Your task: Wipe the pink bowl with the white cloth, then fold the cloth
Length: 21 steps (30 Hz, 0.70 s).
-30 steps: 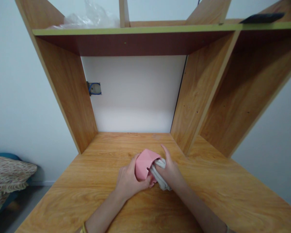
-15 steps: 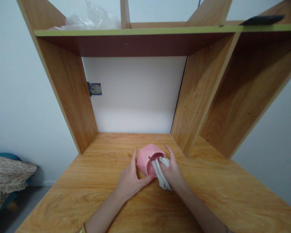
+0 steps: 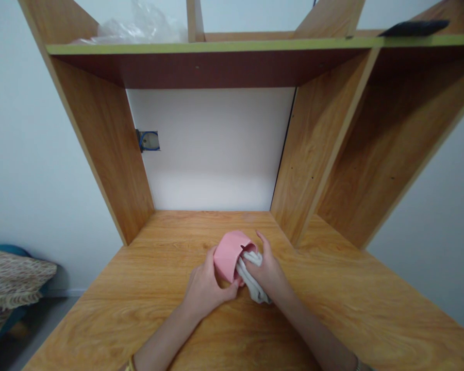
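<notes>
My left hand (image 3: 205,286) is wrapped round a pink faceted cup (image 3: 228,252), which is tipped on its side with the mouth toward my right hand. My right hand (image 3: 269,273) grips a grey-white cloth (image 3: 249,277) and presses part of it into the cup's mouth. Both hands are low over the wooden desk (image 3: 147,309), near its middle.
A wooden hutch stands on the desk, with a left panel (image 3: 104,149), a right divider (image 3: 313,149) and a green-edged shelf (image 3: 216,48). Clear plastic (image 3: 139,28) and a dark flat object (image 3: 413,27) lie on that shelf. A patterned fabric (image 3: 11,278) is at lower left.
The cup has been turned slightly in my left hand between frames, and my right hand has shifted the cloth around inside its mouth. Both hands stay in the same spot.
</notes>
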Motion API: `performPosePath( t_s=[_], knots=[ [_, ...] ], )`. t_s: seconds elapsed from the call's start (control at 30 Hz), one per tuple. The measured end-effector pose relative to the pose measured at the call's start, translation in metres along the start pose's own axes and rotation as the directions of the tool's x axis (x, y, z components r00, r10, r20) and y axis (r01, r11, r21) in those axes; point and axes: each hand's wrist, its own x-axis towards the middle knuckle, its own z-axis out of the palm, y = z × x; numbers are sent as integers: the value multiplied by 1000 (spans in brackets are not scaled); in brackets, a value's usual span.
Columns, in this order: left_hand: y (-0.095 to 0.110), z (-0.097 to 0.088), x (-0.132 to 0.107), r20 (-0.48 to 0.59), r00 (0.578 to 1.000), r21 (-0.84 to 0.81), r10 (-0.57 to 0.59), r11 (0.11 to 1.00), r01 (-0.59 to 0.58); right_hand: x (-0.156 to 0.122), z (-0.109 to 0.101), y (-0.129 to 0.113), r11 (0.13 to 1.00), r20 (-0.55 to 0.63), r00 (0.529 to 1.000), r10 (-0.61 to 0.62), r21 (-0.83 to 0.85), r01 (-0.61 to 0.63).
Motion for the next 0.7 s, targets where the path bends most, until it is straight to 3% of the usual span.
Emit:
performPosePath(
  t_s=[0.27, 0.53, 0.7],
  knots=[
    [1, -9, 0, 27, 998, 140, 49, 989, -52, -6, -9, -15, 972, 29, 998, -53, -226, 58],
    [-3, -13, 2, 88, 995, 144, 49, 988, -62, -8, -8, -7, 983, 141, 981, -133, -106, 149],
    [-3, -13, 3, 34, 999, 65, 34, 997, -36, -9, -6, -6, 991, 139, 982, -131, 2, 132]
  ],
)
